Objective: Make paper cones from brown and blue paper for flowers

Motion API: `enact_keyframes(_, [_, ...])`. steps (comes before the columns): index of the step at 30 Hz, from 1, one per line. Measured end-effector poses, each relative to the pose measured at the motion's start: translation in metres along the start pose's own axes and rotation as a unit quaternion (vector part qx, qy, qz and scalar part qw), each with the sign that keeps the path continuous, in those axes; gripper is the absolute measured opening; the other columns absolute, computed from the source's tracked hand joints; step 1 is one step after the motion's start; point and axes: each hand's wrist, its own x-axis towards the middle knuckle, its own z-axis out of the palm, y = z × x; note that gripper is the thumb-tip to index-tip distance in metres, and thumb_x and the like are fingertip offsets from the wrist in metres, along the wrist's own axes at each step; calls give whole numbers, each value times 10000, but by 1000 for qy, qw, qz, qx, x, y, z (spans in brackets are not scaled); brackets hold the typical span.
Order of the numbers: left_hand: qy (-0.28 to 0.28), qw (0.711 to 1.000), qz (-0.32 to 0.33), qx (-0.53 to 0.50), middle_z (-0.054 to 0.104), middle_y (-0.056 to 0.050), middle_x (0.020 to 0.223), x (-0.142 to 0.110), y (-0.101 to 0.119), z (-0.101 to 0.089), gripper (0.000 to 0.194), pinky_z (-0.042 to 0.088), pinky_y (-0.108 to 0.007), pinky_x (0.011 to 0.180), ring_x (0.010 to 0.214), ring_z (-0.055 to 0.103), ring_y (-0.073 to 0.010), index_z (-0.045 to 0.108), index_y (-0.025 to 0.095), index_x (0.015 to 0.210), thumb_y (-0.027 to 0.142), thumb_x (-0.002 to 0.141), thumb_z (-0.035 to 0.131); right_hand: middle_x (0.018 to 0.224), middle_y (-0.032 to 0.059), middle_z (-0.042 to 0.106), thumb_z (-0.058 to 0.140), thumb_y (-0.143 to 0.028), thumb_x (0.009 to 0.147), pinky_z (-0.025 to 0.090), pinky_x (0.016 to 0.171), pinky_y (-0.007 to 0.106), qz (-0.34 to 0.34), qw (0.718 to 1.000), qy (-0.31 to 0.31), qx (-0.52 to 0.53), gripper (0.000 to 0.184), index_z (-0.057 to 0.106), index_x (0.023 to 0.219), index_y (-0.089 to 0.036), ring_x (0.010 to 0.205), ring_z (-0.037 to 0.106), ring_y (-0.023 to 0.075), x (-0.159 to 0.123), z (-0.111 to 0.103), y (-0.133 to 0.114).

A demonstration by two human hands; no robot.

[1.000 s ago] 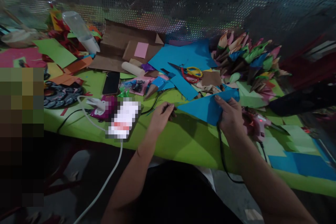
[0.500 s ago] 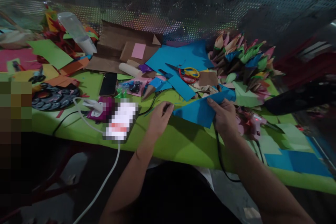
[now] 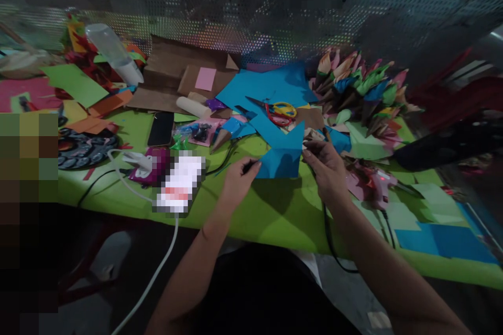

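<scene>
A folded piece of blue paper (image 3: pixel 280 162) is held up over the front of the green-covered table, one corner pointing up at its right. My left hand (image 3: pixel 240 178) pinches its left edge between thumb and fingers. At the right edge, my right hand (image 3: pixel 326 170) has its thumb and fingertips close together against the paper. Behind the paper lie scissors (image 3: pixel 280 111) with red and yellow handles, on a larger blue sheet (image 3: pixel 267 86). A brown paper cone with a blue top (image 3: pixel 226 133) rests to the left of them.
Many paper cones with coloured tips (image 3: pixel 361 84) stand at the back right. A pink glue gun (image 3: pixel 379 188) with a lit red light lies right of my hand. A phone on a white cable (image 3: pixel 181 180), a dark phone (image 3: pixel 161 128) and a bottle (image 3: pixel 112 52) are leftward.
The blue paper has shifted left and now shows a fold with an upright corner. My right hand has moved left and its grip has shifted to the paper's edge; my left hand has met the paper.
</scene>
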Motion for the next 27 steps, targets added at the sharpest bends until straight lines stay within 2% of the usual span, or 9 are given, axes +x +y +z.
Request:
enact_keyframes(5, [22,997,54,41,633,7,698,-1,0,2,200,443,-256,625,671,569,-142,681,185,806,343,912,615,742,-27,626,801,-460,754,443,574,258,49,997,-44,35,289,665,880,-238,646,535,132,-3,6,-1])
enact_keyframes(8, [40,989,104,97,717,-24,814,-3,-2,4,136,496,-266,702,759,652,-157,705,191,861,274,925,618,746,-15,663,819,-454,731,452,596,268,70,994,-72,49,268,701,814,-229,665,551,141,-6,9,-3])
enact_keyframes(12, [55,973,152,165,771,-50,934,-4,-5,8,98,549,-287,777,850,708,-175,733,204,961,213,920,644,641,-18,655,876,-464,646,453,578,283,105,990,-78,51,312,688,657,-216,611,550,148,-13,14,-6])
enact_keyframes(19, [49,954,192,223,780,-57,955,-6,-1,12,116,569,-305,799,882,724,-187,739,203,999,226,949,637,793,39,782,910,-525,577,574,719,386,167,976,-106,87,426,768,842,-223,756,714,257,-21,21,-11])
enact_keyframes(23, [55,949,189,247,751,-51,933,-9,4,15,135,561,-296,797,880,703,-180,734,207,1010,200,956,610,868,59,802,948,-509,518,597,783,411,209,963,-104,132,501,761,875,-211,806,738,269,-24,25,-10])
enact_keyframes(27, [80,948,187,245,720,-48,945,-11,6,17,132,553,-284,789,875,684,-171,724,205,985,175,948,601,894,49,805,961,-511,496,602,810,392,210,962,-90,152,501,756,847,-218,811,736,247,-26,29,-9])
